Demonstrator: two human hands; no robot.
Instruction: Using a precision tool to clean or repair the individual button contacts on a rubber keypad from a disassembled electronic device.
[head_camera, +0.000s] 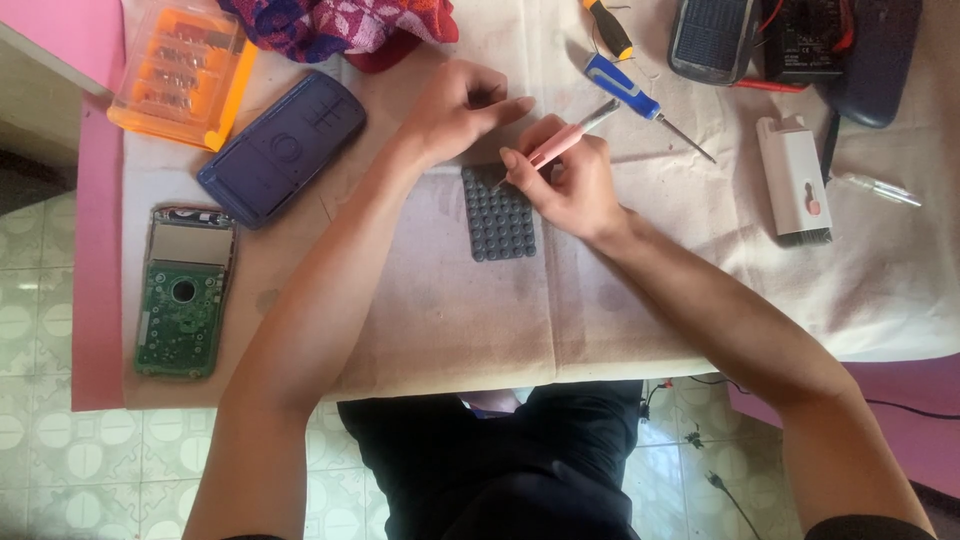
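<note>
A: Left to right, what's on the worktop?

B: An orange bit case, a blue shell and a green circuit board on the left. In the middle lies the grey keypad, flat on the cloth. Further right are a blue screwdriver and a white brush tool.

A: How should this step be done well?

B: I'd say pin the keypad firmly at its top edge, keep the tool low and slanted, and work lightly so the soft rubber doesn't tear or lift.

A: And the left hand?

B: It rests at the keypad's upper left corner. Its fingers are loosely curled, the forefinger stretched towards the tool. It seems to press the pad's edge, though the contact is hidden beneath the hand.

A: The right hand?

B: Its fingers are pinched tight round a pink tool, pen-fashion. The metal end points up and right, and the working tip meets the keypad's top edge.
</note>
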